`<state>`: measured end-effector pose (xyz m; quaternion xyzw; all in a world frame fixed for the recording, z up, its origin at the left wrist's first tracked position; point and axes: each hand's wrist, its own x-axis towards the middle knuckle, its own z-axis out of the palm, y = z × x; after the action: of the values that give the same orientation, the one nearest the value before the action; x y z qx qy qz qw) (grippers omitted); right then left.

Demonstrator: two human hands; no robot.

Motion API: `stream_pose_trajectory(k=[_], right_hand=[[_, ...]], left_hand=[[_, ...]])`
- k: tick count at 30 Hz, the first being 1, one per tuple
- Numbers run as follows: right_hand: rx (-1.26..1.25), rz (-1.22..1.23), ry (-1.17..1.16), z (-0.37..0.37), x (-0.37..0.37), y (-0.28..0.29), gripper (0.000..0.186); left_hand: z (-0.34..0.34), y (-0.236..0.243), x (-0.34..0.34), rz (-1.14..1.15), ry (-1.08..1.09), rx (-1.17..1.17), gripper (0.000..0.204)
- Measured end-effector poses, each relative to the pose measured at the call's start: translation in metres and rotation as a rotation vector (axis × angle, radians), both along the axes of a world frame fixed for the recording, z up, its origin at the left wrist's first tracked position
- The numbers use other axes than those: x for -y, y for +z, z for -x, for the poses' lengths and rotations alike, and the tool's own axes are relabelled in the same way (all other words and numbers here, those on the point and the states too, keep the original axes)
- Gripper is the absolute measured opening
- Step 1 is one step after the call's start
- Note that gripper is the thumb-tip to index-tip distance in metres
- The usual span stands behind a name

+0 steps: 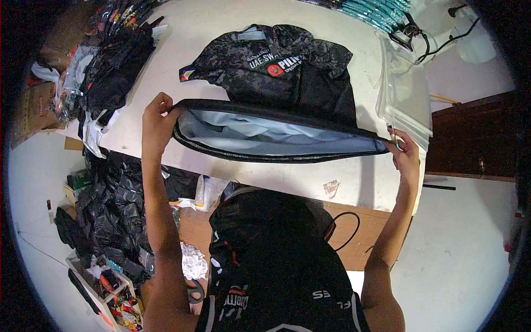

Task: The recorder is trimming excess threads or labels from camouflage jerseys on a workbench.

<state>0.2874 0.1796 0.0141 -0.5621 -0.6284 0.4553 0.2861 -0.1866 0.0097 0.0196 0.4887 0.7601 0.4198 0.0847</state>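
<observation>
A black jersey with a dark grey camouflage pattern (pixel 315 91) lies on the white table, its collar toward the far side. Its bottom hem is held wide, so the pale inside of the fabric (pixel 265 133) shows between the two layers. At the hem's left end, my left hand (pixel 156 124) pinches the edge between thumb and fingers. My right hand (pixel 407 156) grips the other end of the hem, fingers closed. A small slim object (pixel 392 134) sticks up at those fingertips; I cannot make out its kind.
Folded dark garments (pixel 116 72) and plastic-wrapped items lie at the table's left. Clear plastic containers (pixel 406 99) and black cables (pixel 426 47) are at the right. Black plastic bags (pixel 110 216) and a crate of scraps (pixel 105 293) stand at lower left. A brown wooden cabinet (pixel 475 138) is beyond the right edge.
</observation>
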Motion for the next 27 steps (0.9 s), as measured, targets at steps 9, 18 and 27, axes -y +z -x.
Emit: stream_pose_trajectory(k=[9,18,27], right_hand=[[-0.321,0.025,-0.267,0.011,-0.014,0.012,0.025],[-0.583,-0.600,-0.055,0.092,-0.191,0.195,0.030],[-0.652,-0.977,0.085,0.052,-0.217,0.365,0.033]], left_hand=[[0.003,0.027,-0.017,-0.188,-0.058,0.603,0.014],[0.142,0.197,-0.155,-0.442,-0.161,0.382,0.020],[0.072,0.406,-0.091,-1.146,-0.321,0.179,0.031]])
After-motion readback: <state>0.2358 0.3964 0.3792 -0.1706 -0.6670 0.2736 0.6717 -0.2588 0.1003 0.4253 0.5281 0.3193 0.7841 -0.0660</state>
